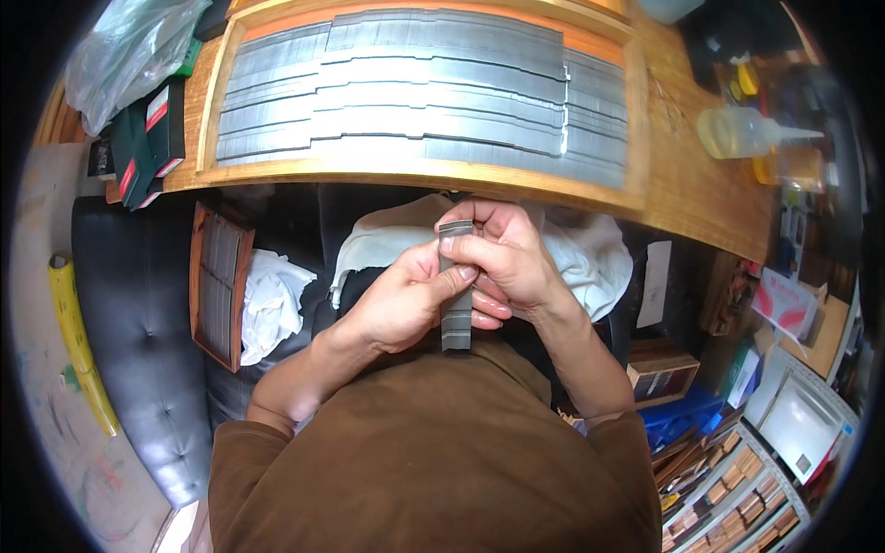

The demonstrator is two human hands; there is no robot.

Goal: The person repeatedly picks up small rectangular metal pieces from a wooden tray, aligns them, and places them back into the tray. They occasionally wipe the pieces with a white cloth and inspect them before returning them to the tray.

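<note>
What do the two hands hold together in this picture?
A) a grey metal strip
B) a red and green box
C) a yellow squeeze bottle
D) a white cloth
A: the left hand and the right hand both grip a grey metal strip that stands upright between them, above the white cloth; the squeeze bottle lies apart on the bench.
</note>
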